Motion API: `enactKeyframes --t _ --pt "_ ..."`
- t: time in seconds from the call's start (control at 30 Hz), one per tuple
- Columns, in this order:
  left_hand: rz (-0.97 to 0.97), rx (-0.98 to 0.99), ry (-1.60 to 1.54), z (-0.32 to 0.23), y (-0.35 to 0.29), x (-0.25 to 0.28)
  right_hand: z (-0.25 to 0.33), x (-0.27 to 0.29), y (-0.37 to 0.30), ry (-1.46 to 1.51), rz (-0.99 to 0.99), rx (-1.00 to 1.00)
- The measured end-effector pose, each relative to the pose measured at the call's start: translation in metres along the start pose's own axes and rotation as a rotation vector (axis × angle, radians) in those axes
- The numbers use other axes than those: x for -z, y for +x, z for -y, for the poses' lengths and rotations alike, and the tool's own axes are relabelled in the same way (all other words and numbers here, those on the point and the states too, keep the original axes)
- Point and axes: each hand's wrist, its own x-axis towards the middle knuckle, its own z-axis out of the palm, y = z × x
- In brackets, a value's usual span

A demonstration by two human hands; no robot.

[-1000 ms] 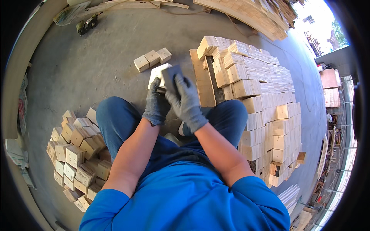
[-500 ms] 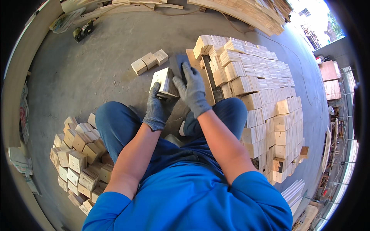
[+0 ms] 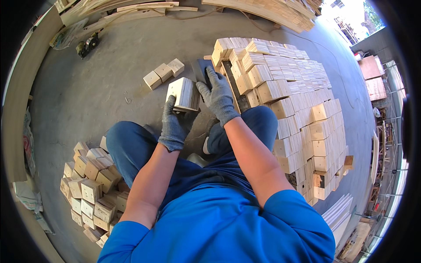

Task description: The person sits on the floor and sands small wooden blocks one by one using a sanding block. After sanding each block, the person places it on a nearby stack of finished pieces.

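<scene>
In grey gloves, both my hands work in front of my bent knees. My left hand (image 3: 174, 125) is closed round the lower left side of a pale wooden block (image 3: 183, 93) with layered edges, holding it tilted above the floor. A flat dark-grey pad (image 3: 201, 71) is in the grip of my right hand (image 3: 217, 95), its fingers over the pad's face. The pad is just to the right of the block's upper edge; whether the two touch I cannot tell. The underside of the block and my left fingertips are hidden.
Three blocks (image 3: 163, 72) lie in a row ahead on the grey floor. A large stack of layered blocks (image 3: 302, 101) stands at my right, a loose pile (image 3: 94, 186) at my left. A dark power tool (image 3: 87, 45) lies far left; long boards (image 3: 263, 14) lie at the back.
The view has shifted slightly. My right hand was blurred with the pad and now shows sharply, the pad tilted differently beside the block. The left hand keeps its hold on the block.
</scene>
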Motion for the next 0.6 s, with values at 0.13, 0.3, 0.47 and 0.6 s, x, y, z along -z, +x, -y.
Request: enactKeyframes --t 0.13,0.3,0.47,0.6 --pt "-0.062 -0.007 -0.125 -0.005 0.003 0.006 0.024 0.01 -0.044 -0.069 0.04 0.093" --pt "0.12 -0.008 -0.075 -0.02 0.012 0.021 0.038 0.009 -0.105 -0.016 0.141 0.208" --pt "-0.032 -0.004 -0.056 -0.008 0.009 0.016 0.022 0.007 -0.055 0.017 -0.027 0.194" --pt "-0.022 0.019 -0.033 0.002 0.005 0.01 -0.011 -0.002 -0.011 0.036 -0.039 -0.009"
